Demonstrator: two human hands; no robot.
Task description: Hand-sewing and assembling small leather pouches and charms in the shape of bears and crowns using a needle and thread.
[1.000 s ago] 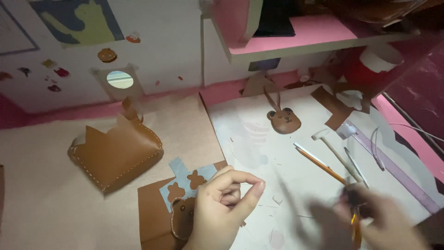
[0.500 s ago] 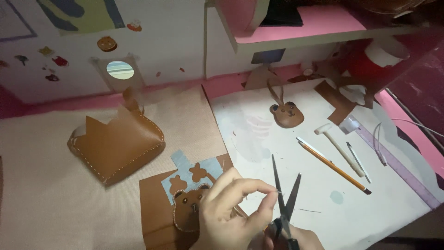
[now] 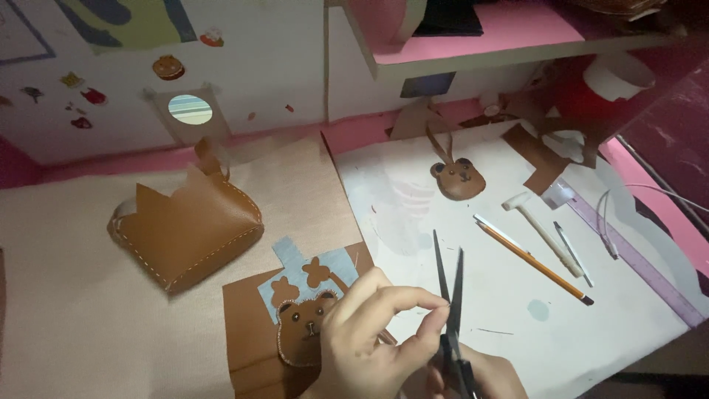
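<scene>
My left hand rests on a brown leather sheet, beside a stitched brown bear-face piece; its thumb and forefinger are pinched close to the scissor blades, and what they pinch is too small to see. My right hand, mostly out of frame at the bottom edge, grips black scissors with the blades pointing up and slightly apart. A pale blue template with bear-shaped cut-outs lies on the leather sheet.
A brown stitched leather pouch lies to the left. On the white mat sit a finished bear-head charm, an orange pencil, a small white mallet, a pen and leather scraps. A pink shelf overhangs the back.
My right hand came in from the right with the scissors and brought the blades up to my left fingers. My left hand stayed on the leather with its fingers pinched.
</scene>
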